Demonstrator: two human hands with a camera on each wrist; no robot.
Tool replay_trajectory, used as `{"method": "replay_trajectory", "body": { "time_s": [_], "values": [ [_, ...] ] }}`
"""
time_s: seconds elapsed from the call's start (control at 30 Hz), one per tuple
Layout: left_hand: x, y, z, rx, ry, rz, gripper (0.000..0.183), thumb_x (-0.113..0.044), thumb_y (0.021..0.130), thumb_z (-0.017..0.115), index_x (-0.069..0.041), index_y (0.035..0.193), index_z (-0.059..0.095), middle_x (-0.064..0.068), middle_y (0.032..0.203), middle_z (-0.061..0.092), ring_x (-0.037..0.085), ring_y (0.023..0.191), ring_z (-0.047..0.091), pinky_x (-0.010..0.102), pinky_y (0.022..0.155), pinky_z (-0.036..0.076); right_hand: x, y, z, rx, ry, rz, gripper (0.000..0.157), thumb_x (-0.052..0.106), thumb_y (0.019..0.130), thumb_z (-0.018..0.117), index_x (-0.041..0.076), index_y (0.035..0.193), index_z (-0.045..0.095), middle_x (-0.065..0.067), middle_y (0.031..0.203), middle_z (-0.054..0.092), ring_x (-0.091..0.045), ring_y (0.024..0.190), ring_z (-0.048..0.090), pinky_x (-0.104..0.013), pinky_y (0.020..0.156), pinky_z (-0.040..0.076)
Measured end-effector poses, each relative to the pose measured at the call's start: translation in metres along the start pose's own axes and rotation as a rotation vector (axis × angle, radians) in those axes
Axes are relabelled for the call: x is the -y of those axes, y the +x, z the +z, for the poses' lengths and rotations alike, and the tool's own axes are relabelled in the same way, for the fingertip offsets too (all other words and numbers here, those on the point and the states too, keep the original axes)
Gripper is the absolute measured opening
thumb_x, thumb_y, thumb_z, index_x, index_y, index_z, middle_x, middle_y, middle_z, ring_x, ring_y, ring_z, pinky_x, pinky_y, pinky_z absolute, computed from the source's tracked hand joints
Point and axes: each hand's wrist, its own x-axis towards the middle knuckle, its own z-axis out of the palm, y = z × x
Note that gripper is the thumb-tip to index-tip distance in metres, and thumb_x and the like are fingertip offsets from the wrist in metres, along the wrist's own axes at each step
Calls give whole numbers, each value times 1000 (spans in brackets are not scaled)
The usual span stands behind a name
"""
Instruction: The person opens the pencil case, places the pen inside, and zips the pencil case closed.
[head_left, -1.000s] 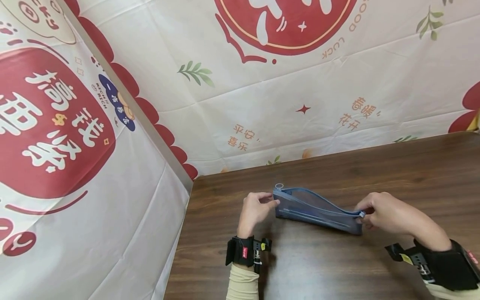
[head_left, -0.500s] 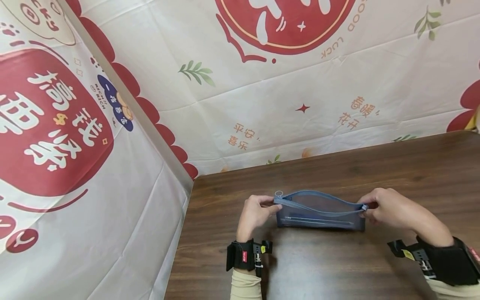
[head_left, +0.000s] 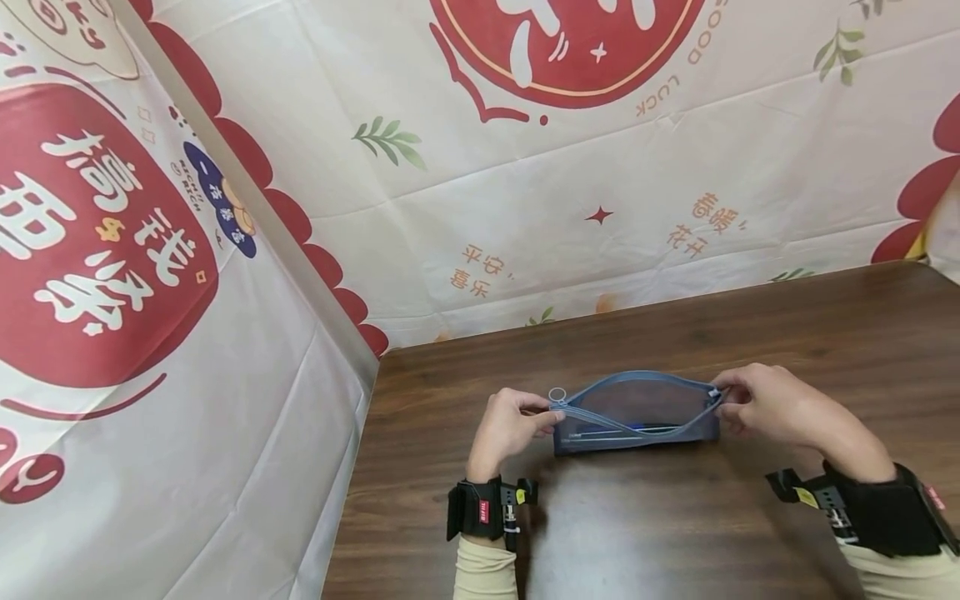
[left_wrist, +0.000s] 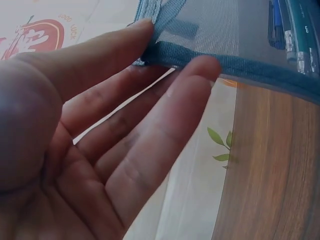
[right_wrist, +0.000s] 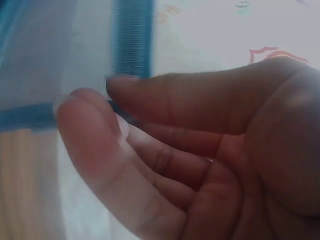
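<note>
A blue see-through mesh pencil case stands unzipped just above the brown table, its mouth gaping wide. My left hand pinches its left top corner between thumb and fingers, beside the zipper's ring pull. At the opposite end, the right hand grips the top corner with thumb and index finger. Through the mesh, the left wrist view shows several pens, one with a teal barrel and another with a blue clip. In the right wrist view the zipper edge runs up from the thumb tip.
The brown wood-grain table spreads out around both hands. A white printed cloth hangs behind its back edge, and another printed cloth hangs along the left side. Each wrist wears a black camera strap.
The right hand has moved away from the body and slightly left, levelling the slanted case. Its mouth has spread wider and the pens inside show more. My left hand has barely moved.
</note>
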Motion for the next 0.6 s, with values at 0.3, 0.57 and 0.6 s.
{"method": "replay_trajectory", "body": {
  "time_s": [0.3, 0.57, 0.6],
  "values": [
    [0, -3, 2, 9, 18, 8, 18, -25, 80, 73, -11, 90, 77, 3, 76, 74, 19, 68, 70, 23, 59, 56, 53, 0, -9, -151, -33, -46, 21, 13, 88, 61, -3, 100, 68, 0, 69, 63, -11, 53, 57, -28, 47, 49],
    [-4, -2, 6, -9, 45, 65, 18, -25, 80, 74, -12, 90, 77, 2, 77, 75, 3, 63, 66, 22, 57, 55, 108, 30, 15, -89, -3, -103, 17, 19, 87, 65, 3, 90, 70, 0, 63, 60, -10, 51, 50, -30, 50, 44],
    [-4, -1, 7, -6, 54, 77, 17, -26, 80, 73, -12, 90, 77, 2, 77, 75, 0, 62, 65, 21, 57, 54, 111, 34, 19, -81, 1, -106, 17, 19, 87, 65, 3, 89, 70, 0, 64, 61, -10, 52, 49, -29, 50, 44]
  ]
}}
